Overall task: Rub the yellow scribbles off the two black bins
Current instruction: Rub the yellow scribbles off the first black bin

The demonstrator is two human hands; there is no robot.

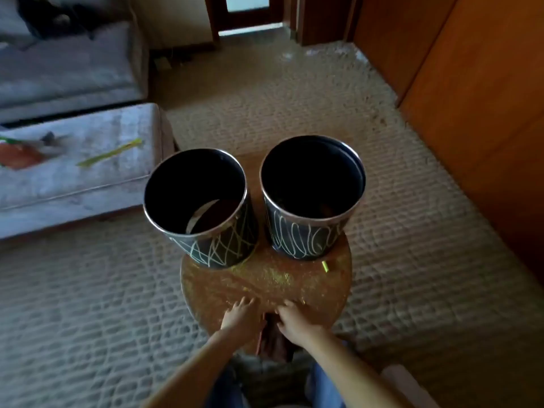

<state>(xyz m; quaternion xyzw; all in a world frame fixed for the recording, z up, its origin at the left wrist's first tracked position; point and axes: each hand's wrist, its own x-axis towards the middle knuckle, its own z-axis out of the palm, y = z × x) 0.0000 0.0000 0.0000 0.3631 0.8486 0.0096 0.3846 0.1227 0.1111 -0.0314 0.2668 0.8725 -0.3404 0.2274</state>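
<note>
Both on near edge of round table (329,293): left hand (240,315) flat, fingers spread, holding nothing; right hand (294,319) just beside it, fingers loosely bent against tabletop. Wedged between the two hands, a dark thing (272,337) (cloth? too blurred to say); touching right thumb side, cannot tell if actually gripped. Well ahead of both hands, on far half of same table: left bin (220,248) and right bin (306,240), upright, side by side, nearly touching, neither in contact with any hand. Pale yellow scribbles (297,241) on near walls of both; far walls hidden. Insides dark, pale curved patch in left one, not readable. Yellow dust (273,275) on table between bins and hands, small yellow bit (324,266) near right bin. Forearms cut off at bottom edge.
</note>
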